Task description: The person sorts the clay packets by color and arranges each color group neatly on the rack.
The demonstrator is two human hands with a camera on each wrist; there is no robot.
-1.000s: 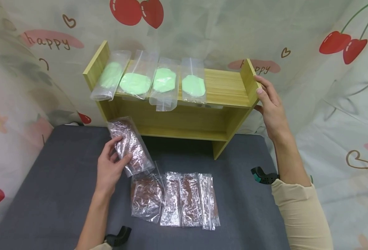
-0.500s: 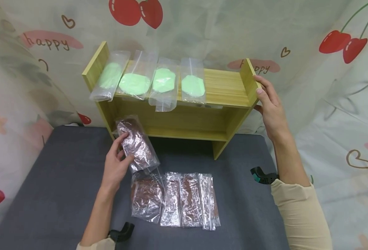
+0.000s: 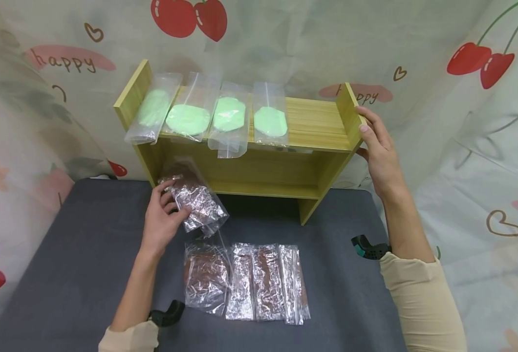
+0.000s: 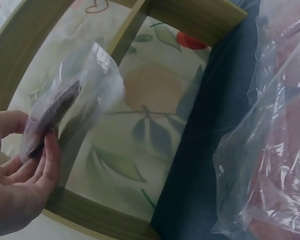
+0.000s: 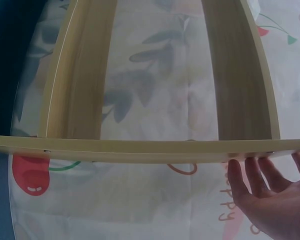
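My left hand [image 3: 162, 220] pinches a clear plastic bag of brown contents [image 3: 199, 203] between thumb and fingers. The bag tilts at the lower left opening of a wooden shelf [image 3: 318, 129], its far end overlapping the lower compartment in the head view. In the left wrist view, thumb and fingers hold the bag [image 4: 90, 85] near one end, before the shelf. My right hand [image 3: 379, 156] rests with its fingertips against the outside of the shelf's right side panel. The right wrist view shows the fingers [image 5: 257, 177] along that panel [image 5: 140, 150].
Four-sided clear bags of brown contents [image 3: 268, 283], several of them, lie in a row on the dark grey table [image 3: 87, 254]. On the top board stand several clear bags with pale green contents [image 3: 270, 122]. A printed curtain [image 3: 312, 39] hangs behind.
My left hand has brought the brown bag rightward and tipped its far end toward the lower compartment. The right hand stays at the side panel.
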